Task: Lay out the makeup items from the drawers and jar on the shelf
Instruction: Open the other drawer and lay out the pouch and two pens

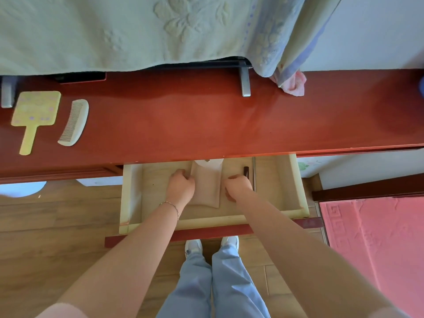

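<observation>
Glossy red-brown wood forms the long shelf [206,120] running across the view, with a pale green embossed cloth [114,31] hanging over something at its back edge. On the shelf's left part lie a yellow square hand mirror with a handle [34,113] and, just beside it, a cream plastic comb [74,122]. Below the shelf's front edge a pale wooden drawer [296,187] stands pulled open over a wood-plank floor [57,226], near a pink patterned rug [371,244].

Inside the drawer lies a flat beige pouch [206,187], its far end against a white round container [210,162] that is partly hidden under the shelf. The left hand [180,185], with a thin bracelet on its wrist, has its fingers curled closed on the pouch's left edge. The right hand [238,187] has its fingers curled on the pouch's right edge. A small dark slim stick [246,172] lies on the drawer floor just beyond the right hand, beside a thin metal rod [254,173].
</observation>
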Motion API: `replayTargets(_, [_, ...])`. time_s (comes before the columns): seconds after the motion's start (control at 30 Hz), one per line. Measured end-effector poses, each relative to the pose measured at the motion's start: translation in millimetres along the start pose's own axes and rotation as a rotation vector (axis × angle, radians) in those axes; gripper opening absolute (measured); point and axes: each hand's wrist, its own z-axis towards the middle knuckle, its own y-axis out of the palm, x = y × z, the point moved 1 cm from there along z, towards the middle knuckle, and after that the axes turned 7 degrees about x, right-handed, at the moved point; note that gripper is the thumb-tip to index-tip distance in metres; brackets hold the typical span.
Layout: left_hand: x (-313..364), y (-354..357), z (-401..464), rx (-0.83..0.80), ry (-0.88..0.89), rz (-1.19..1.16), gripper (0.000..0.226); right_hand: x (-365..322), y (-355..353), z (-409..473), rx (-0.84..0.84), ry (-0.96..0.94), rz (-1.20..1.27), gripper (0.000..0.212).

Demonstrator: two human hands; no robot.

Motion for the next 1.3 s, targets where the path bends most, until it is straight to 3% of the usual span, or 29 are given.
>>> replayTargets(0.07, [0, -1, 3, -0.051, -0.051, -0.062, 0.029, 1, 5, 7, 0.045, 0.023, 0.012, 0.013])
replayTargets(0.37, [3, -24, 1, -0.193, -0.068, -0.12, 0.013, -11, 1, 1, -0.073, 0.129, 0.159, 0.015])
replayTargets(0.57, [7, -60, -9, -0.408, -0.137, -0.204, 0.009, -24, -26, -45, -0.304, 0.178, 0.386, 0.008])
replayTargets(0.77, [18, -97, -35, -0.512, -0.108, -0.198, 0.015, -26, -41, -90, -0.376, 0.185, 0.444, 0.004])
replayTargets(0.97, [33, -148, -61, -0.57, 0.013, -0.128, 0.02, -38, -49, -132, -0.416, 0.089, 0.44, 0.008])
replayTargets(1.3, [32, -205, -53, -0.376, 0.14, -0.351, 0.014, -104, -13, -145, -0.298, -0.31, 0.299, 0.007])
